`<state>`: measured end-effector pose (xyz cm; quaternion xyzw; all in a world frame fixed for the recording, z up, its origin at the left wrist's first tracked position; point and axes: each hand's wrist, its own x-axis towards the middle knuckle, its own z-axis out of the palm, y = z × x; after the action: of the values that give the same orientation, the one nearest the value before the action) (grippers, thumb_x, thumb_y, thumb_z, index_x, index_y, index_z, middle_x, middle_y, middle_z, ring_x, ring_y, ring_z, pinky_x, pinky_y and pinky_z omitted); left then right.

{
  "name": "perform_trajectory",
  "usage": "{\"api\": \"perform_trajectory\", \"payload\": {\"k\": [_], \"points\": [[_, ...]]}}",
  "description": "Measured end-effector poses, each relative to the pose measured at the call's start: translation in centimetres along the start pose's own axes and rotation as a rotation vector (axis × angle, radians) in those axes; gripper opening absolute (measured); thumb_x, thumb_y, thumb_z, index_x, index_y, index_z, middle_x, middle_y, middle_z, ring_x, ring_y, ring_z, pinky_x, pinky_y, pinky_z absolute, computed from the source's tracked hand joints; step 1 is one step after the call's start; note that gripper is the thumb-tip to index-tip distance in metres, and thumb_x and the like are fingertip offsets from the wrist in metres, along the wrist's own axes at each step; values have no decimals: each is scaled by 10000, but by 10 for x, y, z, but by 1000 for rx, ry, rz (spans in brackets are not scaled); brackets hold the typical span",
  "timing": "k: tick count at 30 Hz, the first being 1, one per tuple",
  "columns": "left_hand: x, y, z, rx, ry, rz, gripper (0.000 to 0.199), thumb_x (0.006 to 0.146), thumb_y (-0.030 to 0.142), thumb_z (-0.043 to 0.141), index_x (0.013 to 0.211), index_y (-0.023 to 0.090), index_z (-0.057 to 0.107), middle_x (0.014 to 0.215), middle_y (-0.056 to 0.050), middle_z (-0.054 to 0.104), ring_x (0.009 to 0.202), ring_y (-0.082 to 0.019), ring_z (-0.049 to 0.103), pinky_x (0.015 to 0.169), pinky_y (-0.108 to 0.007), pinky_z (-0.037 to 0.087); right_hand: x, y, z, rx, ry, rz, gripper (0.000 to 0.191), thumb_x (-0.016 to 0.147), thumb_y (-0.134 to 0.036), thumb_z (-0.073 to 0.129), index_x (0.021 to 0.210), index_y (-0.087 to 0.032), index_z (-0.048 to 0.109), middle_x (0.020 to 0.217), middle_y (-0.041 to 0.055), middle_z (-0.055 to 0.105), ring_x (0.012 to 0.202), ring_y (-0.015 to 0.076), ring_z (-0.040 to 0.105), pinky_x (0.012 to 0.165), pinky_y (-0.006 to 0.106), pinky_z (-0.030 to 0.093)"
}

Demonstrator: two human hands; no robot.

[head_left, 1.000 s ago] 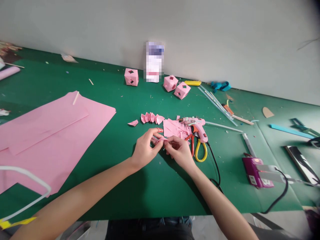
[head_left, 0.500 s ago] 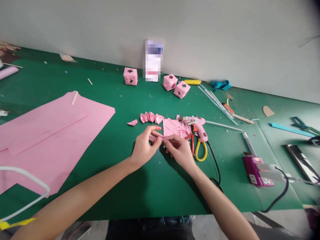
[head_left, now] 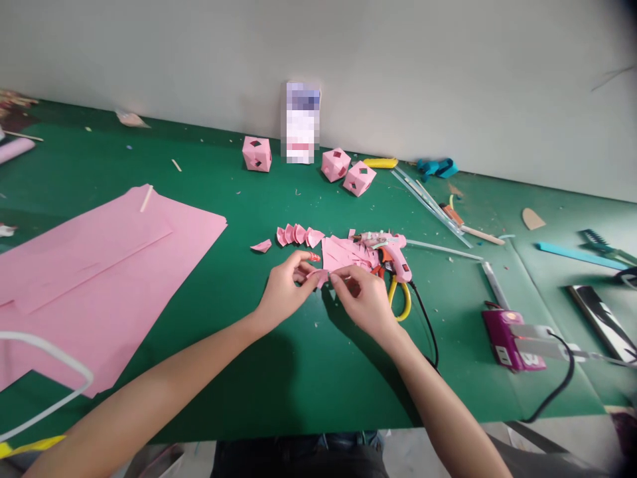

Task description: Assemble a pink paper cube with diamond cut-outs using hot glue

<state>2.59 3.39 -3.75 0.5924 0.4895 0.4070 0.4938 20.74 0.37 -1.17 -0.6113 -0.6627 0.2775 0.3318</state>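
Note:
Between thumb and fingers, my left hand (head_left: 287, 285) pinches a small curved piece of pink paper (head_left: 322, 277). My right hand (head_left: 365, 297) is closed in a pinch at the right end of that piece; its fingertips partly hide the contact. Just beyond my hands lie a row of folded pink paper petals (head_left: 298, 235) and one separate petal (head_left: 261, 246). Cut pink paper strips (head_left: 343, 252) are piled beyond my fingers. A pink glue gun (head_left: 397, 255) rests on the pile's right side, above yellow-handled scissors (head_left: 401, 299), partly hidden by my right hand.
Large pink paper sheets (head_left: 109, 265) cover the left of the green table (head_left: 223, 392). Pink paper cubes (head_left: 257, 155) and a blurred upright card (head_left: 301, 123) stand by the wall. A purple power box (head_left: 507, 338) with a black cable sits right, near glue sticks (head_left: 430, 206).
My right hand has shifted slightly right, and its fingertips are farther from the left ones. More of the pink paper piece shows between them. The view has shifted a little.

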Motion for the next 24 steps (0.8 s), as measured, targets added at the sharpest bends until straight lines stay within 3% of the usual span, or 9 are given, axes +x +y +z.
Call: {"api": "perform_trajectory", "payload": {"k": [4, 7, 9, 11, 13, 16, 19, 24], "points": [[8, 0, -5, -179, 35, -108, 281, 824, 293, 754, 1034, 185, 602, 807, -4, 679, 592, -120, 671, 540, -241, 579, 6, 9, -19, -144, 344, -1, 213, 973, -359, 566, 1031, -205, 701, 921, 58, 733, 686, 176, 618, 635, 310, 507], [10, 0, -6, -225, 60, -131, 263, 813, 266, 749, 1009, 177, 598, 906, -45, 699, 600, -111, 672, 534, -240, 593, 10, 26, -34, -453, 519, 11, 269, 944, -425, 597, 1052, -185, 650, 1031, 127, 696, 951, 284, 617, 873, 454, 525], [10, -1, -6, -233, 86, -121, 250, 818, 265, 745, 1004, 175, 605, 951, -63, 704, 645, -120, 693, 569, -253, 620, 12, 40, -41, -612, 514, 86, 458, 899, -527, 650, 1118, -128, 608, 1146, 212, 659, 1096, 366, 580, 999, 563, 465], [8, -1, -6, -231, 104, -88, 241, 827, 266, 742, 1010, 183, 609, 943, -56, 702, 702, -137, 715, 615, -270, 642, 13, 52, -45, -700, 443, 205, 619, 859, -615, 671, 1147, -74, 584, 1171, 278, 622, 1129, 419, 560, 986, 590, 457], [6, -2, -5, -210, 118, -39, 244, 829, 257, 745, 1019, 196, 604, 898, -32, 699, 746, -152, 733, 652, -279, 649, 13, 61, -46, -723, 335, 282, 618, 857, -639, 652, 1104, -76, 588, 1126, 279, 622, 1108, 426, 568, 970, 580, 463], [5, -4, -5, -143, 151, 41, 285, 821, 246, 762, 1044, 208, 589, 853, -9, 703, 791, -166, 750, 693, -286, 643, 16, 65, -47, -667, 283, 320, 457, 854, -576, 639, 1002, -147, 584, 1049, 214, 643, 1066, 384, 592, 967, 532, 476], [8, -5, -8, -130, 203, 65, 328, 809, 247, 772, 1063, 210, 568, 848, -5, 710, 814, -171, 759, 711, -286, 636, 19, 58, -50, -573, 394, 343, 362, 815, -530, 630, 947, -207, 534, 988, 150, 647, 962, 333, 613, 859, 467, 505], [15, -7, -12, -191, 229, 19, 291, 801, 261, 765, 994, 206, 555, 779, 11, 694, 736, -156, 749, 678, -279, 631, 16, 41, -54, -382, 517, 335, 401, 768, -479, 658, 1019, -240, 456, 720, -7, 593, 628, 224, 566, 623, 357, 452]]}}
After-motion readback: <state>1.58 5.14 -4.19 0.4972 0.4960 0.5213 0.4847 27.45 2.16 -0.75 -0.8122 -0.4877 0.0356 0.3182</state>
